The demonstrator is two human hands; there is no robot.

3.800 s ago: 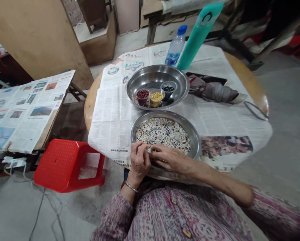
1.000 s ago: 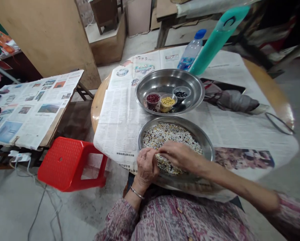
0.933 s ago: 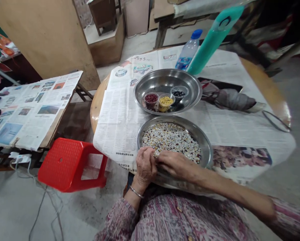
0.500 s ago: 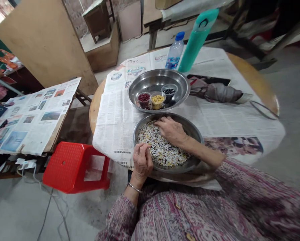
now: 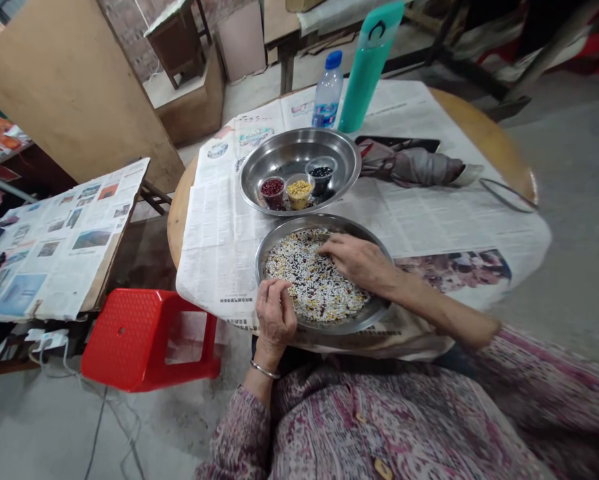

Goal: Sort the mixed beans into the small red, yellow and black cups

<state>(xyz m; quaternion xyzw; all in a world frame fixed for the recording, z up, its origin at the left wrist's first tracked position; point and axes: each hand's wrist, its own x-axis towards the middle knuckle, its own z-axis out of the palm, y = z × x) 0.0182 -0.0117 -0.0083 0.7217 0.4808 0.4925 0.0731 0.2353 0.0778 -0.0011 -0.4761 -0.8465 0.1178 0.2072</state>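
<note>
A round metal basin (image 5: 379, 313) sits in front of me, its bottom spread with a mix of white, yellow and dark grains and beans (image 5: 312, 273). My left hand (image 5: 275, 310) is closed over the basin's near left rim, fingertips bent inward. Over the right side of the mix is my right hand (image 5: 357, 261), its fingers pinched together at the grains; whatever they hold is hidden. Behind stands a second metal basin (image 5: 279, 150) with three clear cups: red beans (image 5: 272, 192), yellow beans (image 5: 299, 192) and black beans (image 5: 321, 177).
Newspaper covers the round table (image 5: 214, 247). Farther back stand a water bottle (image 5: 328, 93) and a tall green bottle (image 5: 369, 73). A folded grey umbrella (image 5: 424, 167) lies at right. A red stool (image 5: 129, 340) is on the floor at left, beside another newspaper-covered table (image 5: 64, 233).
The view has shifted a little, so the table sits farther left. My right hand has moved slightly toward the right side of the basin, and the mix looks more spread out.
</note>
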